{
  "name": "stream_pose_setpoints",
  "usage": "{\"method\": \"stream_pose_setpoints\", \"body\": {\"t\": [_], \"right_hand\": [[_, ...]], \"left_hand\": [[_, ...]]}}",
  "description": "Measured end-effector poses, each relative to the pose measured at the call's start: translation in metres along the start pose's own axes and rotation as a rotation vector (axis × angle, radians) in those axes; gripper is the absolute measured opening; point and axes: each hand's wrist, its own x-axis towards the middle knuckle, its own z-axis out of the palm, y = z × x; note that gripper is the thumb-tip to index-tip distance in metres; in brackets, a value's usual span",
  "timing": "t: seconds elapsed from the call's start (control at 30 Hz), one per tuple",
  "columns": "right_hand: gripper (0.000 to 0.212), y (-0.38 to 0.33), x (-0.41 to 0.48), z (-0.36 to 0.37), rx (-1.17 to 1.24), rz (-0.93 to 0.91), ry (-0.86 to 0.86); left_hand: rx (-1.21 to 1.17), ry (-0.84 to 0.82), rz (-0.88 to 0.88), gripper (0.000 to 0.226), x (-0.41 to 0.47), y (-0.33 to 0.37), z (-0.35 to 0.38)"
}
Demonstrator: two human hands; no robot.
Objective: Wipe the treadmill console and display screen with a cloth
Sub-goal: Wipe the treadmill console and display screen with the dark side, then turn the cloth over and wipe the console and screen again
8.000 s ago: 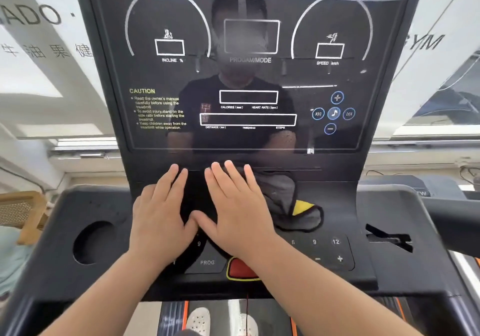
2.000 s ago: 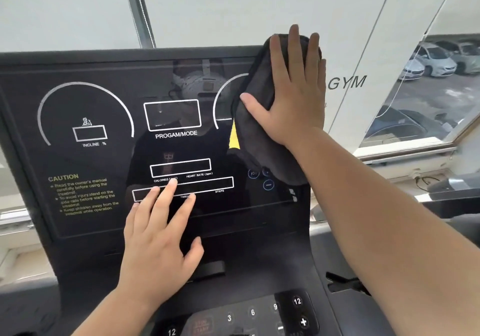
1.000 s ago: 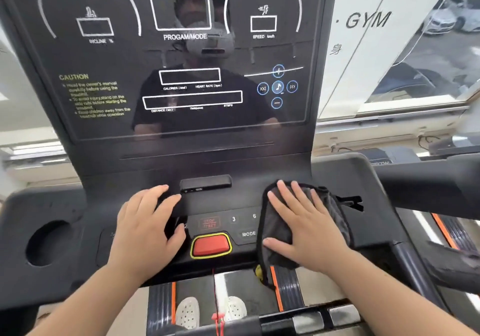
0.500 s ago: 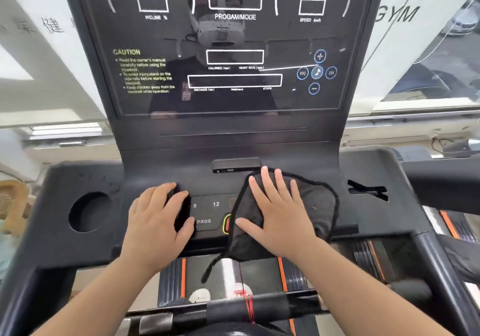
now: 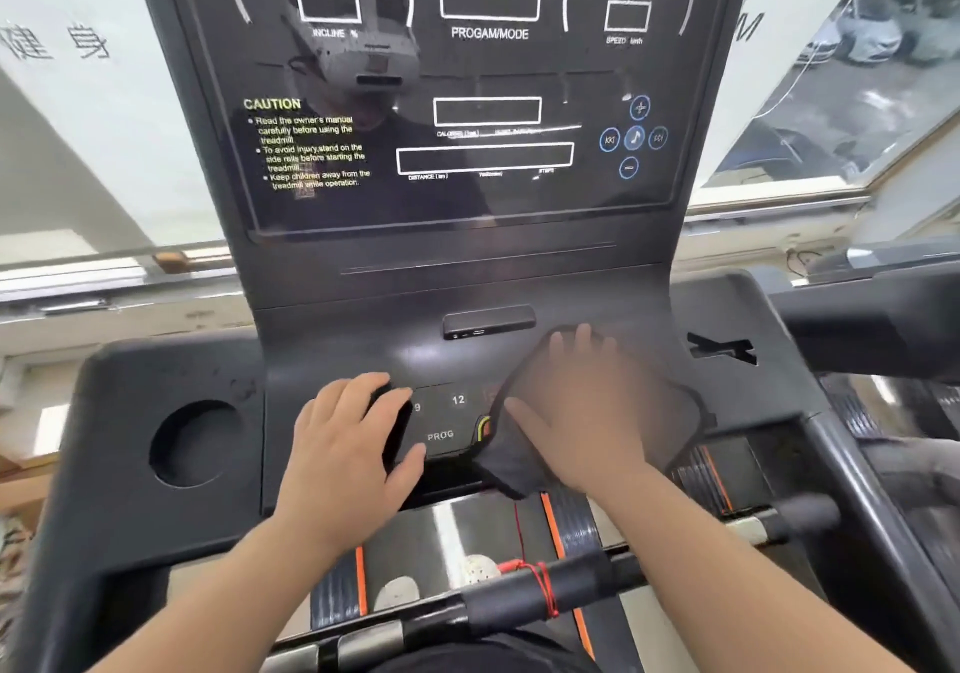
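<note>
The black treadmill console (image 5: 363, 339) fills the view, with its dark glossy display screen (image 5: 483, 100) upright at the top. A dark grey cloth (image 5: 511, 459) lies over the right half of the button panel (image 5: 441, 417). My right hand (image 5: 582, 412) presses flat on the cloth, fingers spread and motion-blurred. My left hand (image 5: 348, 443) rests flat on the panel's left side, fingers slightly apart, holding nothing. The cloth hides most of the red stop button (image 5: 484, 428).
A round cup holder (image 5: 195, 441) is sunk in the console's left wing, a slot (image 5: 722, 350) in the right wing. A handlebar with red cord (image 5: 535, 589) crosses below my arms. Windows and a neighbouring treadmill lie to the right.
My right hand has slid the cloth slightly right and up across the button panel. The left hand stays in place on the panel's left side. The camera has shifted a little closer.
</note>
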Motion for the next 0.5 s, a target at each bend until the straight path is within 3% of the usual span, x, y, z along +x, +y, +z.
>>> {"method": "stream_pose_setpoints", "body": {"t": [0.2, 0.33, 0.5], "right_hand": [[0.071, -0.007, -0.035, 0.0, -0.025, -0.094, 0.201], [0.037, 0.015, -0.023, -0.006, -0.009, -0.178, 0.377], [0.047, 0.032, -0.007, -0.013, 0.044, -0.201, 0.365]], "left_hand": [[-0.083, -0.035, 0.213, 0.046, 0.013, 0.039, 0.011], [0.042, -0.126, 0.297, 0.044, 0.024, 0.064, 0.024], [0.079, -0.112, 0.252, 0.039, 0.033, 0.076, 0.026]]}}
